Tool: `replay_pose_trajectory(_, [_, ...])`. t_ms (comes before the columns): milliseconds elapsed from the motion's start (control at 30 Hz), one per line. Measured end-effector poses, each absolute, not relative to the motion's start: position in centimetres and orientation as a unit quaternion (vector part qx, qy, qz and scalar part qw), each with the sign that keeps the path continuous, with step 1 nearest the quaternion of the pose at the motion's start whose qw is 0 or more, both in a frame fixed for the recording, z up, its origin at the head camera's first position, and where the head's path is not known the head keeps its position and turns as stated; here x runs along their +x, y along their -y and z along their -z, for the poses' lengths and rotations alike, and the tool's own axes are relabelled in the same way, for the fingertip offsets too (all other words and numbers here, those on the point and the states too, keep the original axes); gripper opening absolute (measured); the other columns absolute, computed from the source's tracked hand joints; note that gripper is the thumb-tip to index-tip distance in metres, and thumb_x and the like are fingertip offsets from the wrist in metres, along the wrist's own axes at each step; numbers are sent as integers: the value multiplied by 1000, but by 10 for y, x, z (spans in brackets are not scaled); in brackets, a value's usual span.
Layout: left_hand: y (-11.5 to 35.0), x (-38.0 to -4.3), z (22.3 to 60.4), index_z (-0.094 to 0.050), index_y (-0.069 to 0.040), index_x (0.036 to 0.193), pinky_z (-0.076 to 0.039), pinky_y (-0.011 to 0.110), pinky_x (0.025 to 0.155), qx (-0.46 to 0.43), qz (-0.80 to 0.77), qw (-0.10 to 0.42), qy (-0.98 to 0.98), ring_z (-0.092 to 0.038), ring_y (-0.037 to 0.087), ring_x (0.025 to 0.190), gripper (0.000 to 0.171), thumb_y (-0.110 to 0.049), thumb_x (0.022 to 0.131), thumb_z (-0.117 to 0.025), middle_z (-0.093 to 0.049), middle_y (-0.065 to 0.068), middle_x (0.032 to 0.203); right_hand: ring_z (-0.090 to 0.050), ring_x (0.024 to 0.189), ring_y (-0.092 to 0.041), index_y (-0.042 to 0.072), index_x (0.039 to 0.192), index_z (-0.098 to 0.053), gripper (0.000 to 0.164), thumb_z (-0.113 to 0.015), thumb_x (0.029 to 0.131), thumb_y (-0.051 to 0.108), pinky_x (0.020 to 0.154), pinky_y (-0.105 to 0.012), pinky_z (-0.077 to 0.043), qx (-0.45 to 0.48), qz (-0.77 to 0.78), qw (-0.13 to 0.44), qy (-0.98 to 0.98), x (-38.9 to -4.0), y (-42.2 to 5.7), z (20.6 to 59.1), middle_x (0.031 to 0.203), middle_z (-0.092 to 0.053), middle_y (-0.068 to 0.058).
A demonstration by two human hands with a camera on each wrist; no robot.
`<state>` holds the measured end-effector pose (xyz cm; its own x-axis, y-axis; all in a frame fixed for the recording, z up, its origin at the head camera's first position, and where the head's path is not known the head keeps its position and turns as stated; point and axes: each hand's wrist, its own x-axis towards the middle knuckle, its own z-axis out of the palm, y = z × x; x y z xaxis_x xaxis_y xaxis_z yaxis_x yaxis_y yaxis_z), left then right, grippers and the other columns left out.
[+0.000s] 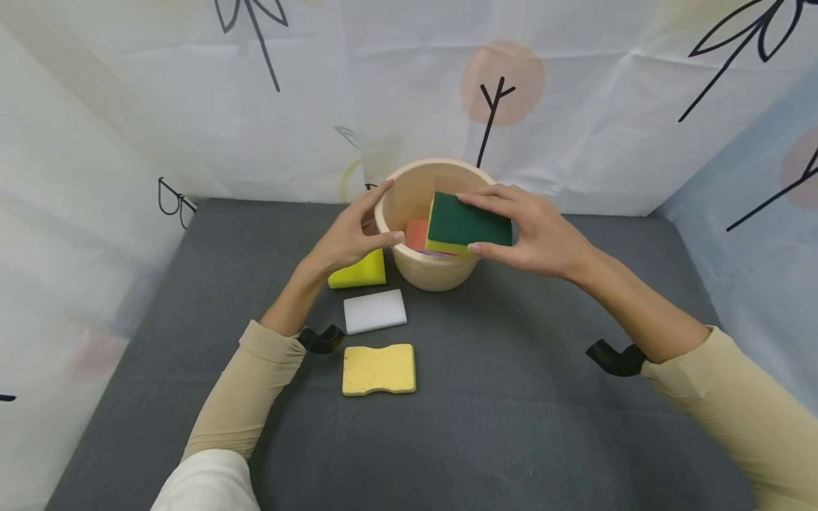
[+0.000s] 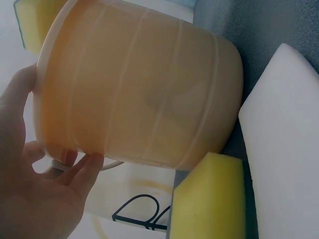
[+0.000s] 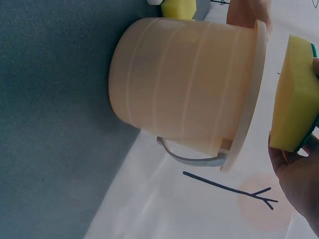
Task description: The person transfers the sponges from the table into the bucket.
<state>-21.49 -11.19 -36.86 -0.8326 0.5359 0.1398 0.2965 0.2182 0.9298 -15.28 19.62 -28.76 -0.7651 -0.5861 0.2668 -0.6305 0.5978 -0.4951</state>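
Note:
A cream plastic bucket (image 1: 434,275) stands upright at the back of the table. My left hand (image 1: 348,234) grips its left rim, thumb over the edge and fingers outside, as the left wrist view shows. Over the bucket's mouth, my right hand (image 1: 537,231) pinches a scouring sponge (image 1: 469,221) with a dark green face and yellow body. The right wrist view shows this sponge (image 3: 293,94) above the rim, apart from it. Inside the bucket an orange-red piece (image 1: 417,233) and a sliver of purple show; the rest is hidden by the sponge.
Left of the bucket lies a bright yellow sponge (image 1: 361,272), partly behind my left hand. A white sponge block (image 1: 375,312) and a pale yellow sponge with notched sides (image 1: 379,369) lie nearer on the grey tabletop (image 1: 511,426). Printed cloth (image 1: 409,92) hangs behind.

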Motion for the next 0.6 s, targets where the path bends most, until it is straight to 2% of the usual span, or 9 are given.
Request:
replay_pose_trajectory(200, [114, -215, 369, -18, -21, 161, -43, 35, 109, 268, -554, 105, -781, -38, 22, 141, 90, -18, 91, -75, -25, 9, 157, -53, 119, -30, 15, 147, -51, 66, -76, 88, 28, 92, -50, -49, 329, -279, 19, 902, -170, -187, 290, 141, -52, -12])
replay_pose_trajectory(400, [115, -215, 370, -18, -21, 161, -42, 37, 110, 267, -550, 108, -784, -36, 23, 143, 89, -18, 91, -74, -22, 8, 159, -54, 114, -29, 15, 147, -50, 67, -76, 88, 30, 92, -49, -49, 317, -285, 3, 905, -188, -180, 295, 141, -51, -13])
replay_pose_trajectory(600, [114, -215, 367, -18, -21, 161, -40, 39, 111, 269, -548, 109, -784, -35, 24, 143, 88, -17, 92, -73, -21, 9, 160, -53, 113, -29, 13, 143, -56, 63, -77, 86, 31, 92, -48, -49, 307, -279, 6, 910, -202, -175, 299, 136, -53, -15])
